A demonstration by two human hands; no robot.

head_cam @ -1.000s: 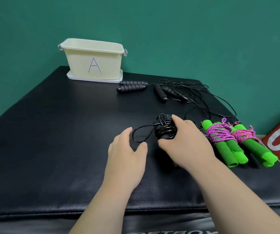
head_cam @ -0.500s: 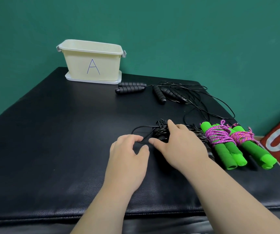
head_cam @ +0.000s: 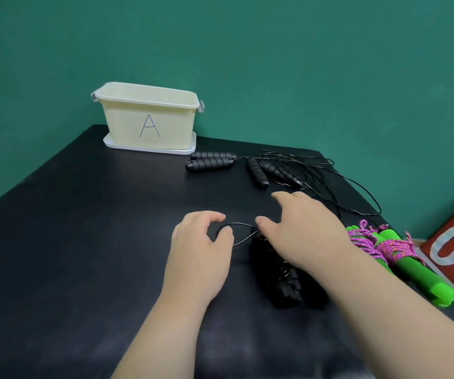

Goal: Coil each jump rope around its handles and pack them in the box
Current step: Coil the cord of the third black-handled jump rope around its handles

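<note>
Leftward, wide black mat between left hand and box.

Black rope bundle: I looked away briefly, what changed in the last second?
The right hand let go of the black rope bundle, now lying on the mat, and opened forward. The left hand closed on its loose loop. The box, green ropes and uncoiled ropes stayed put.

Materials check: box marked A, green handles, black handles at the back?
Box: likely plastic, cream, smooth moulded rim. Green handles: probably foam, matte, soft rounded ends. Back black handles: matte ribbed grips, foam or rubber, cannot tell which.
</note>
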